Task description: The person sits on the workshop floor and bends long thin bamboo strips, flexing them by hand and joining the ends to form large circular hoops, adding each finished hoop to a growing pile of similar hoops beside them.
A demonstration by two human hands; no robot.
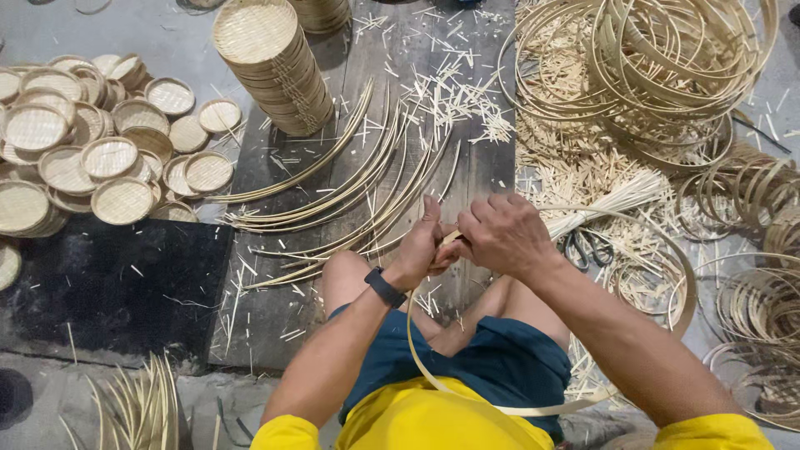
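Both hands meet over the person's knees, closed around one bamboo strip (pixel 419 350). The left hand (pixel 421 246) grips it with fingers curled and thumb raised; the right hand (pixel 504 233) is folded over the same spot from the other side, knuckles up, so the place where the ends join is hidden between the two palms. From the hands the strip runs down across the dark blue shorts (pixel 500 362), bends past the yellow shirt (pixel 433 421) and sweeps out to the person's right in a wide loop. A black wristband (pixel 385 287) sits on the left wrist.

Just ahead of the hands, a fan of long curved bamboo strips (pixel 350 192) lies across the dark wooden boards (pixel 267 317), with short pale offcuts (pixel 454 100) scattered over the top end of the boards. A tall leaning stack of round woven trays (pixel 271 67) stands beyond them. To the left, many more woven trays (pixel 92 150) lie in a loose heap (some flat, some overlapping), reaching the edge of a black mat (pixel 117 283). To the right, a bundle of thin bamboo sticks (pixel 600 204) points towards the right hand, and a pair of scissors (pixel 587 246) lies just beside that hand. Further right, bamboo hoops (pixel 658 58) are piled in tangles, with smaller coils (pixel 750 192) along the edge. A few more curved slats (pixel 142 408) stick up at lower left. No packages, labels or signs show anywhere in view.
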